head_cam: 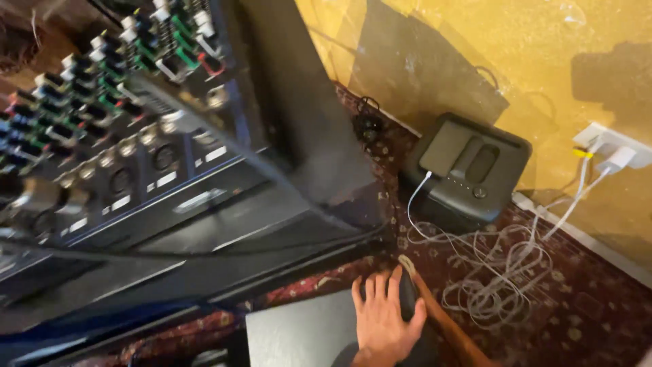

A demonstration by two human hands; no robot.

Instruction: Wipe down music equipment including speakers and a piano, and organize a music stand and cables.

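one hand of mine [384,318] was in view, fingers spread flat and gripping nothing, resting on the right edge of a flat dark grey rectangular case [299,333] that lay on the red patterned carpet [584,306], beside a slim black object [407,295] i couldn't identify. i couldn't tell which hand it was; the other stayed out of view. i judged i was steadying myself or the case. next would call for closing fingers round that edge. white cables [496,272] lay tangled near, below the black box-shaped device [468,170].

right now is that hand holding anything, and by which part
The hand lies flat on a dark grey flat case, fingers spread over its right edge; nothing is gripped.
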